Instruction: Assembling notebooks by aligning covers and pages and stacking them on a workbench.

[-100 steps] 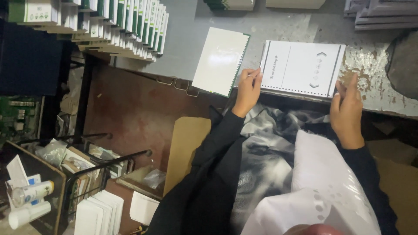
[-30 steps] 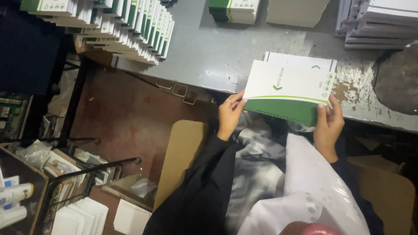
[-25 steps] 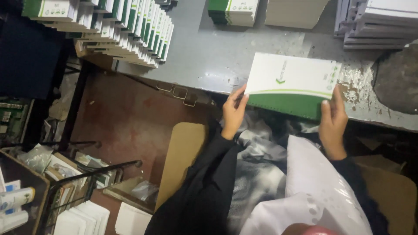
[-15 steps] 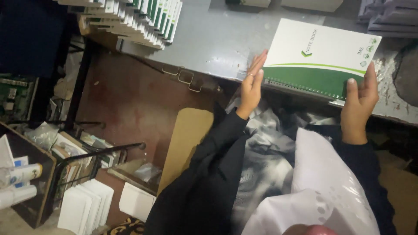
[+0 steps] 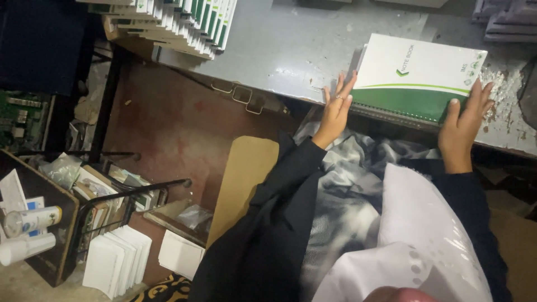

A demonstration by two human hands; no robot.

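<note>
A spiral-bound notebook point(image 5: 417, 75) with a white and green cover lies flat on the grey metal table point(image 5: 296, 50), near its front edge. My left hand point(image 5: 335, 109) rests against the notebook's left edge, fingers spread and straight. My right hand point(image 5: 463, 120) grips the lower right corner, thumb on the green cover. A sheet of clear plastic point(image 5: 414, 235) lies on my lap below the hands.
A fanned row of green and white notebooks point(image 5: 179, 22) sits at the table's back left. Grey stacks point(image 5: 506, 19) stand at the back right. On the floor to the left are a wire rack point(image 5: 120, 196), white paper stacks point(image 5: 117, 260) and a brown board point(image 5: 240, 179).
The notebook lay open as white pages on the table, then was closed and lifted. It has now come down flat on the table with both hands still at its sides.
</note>
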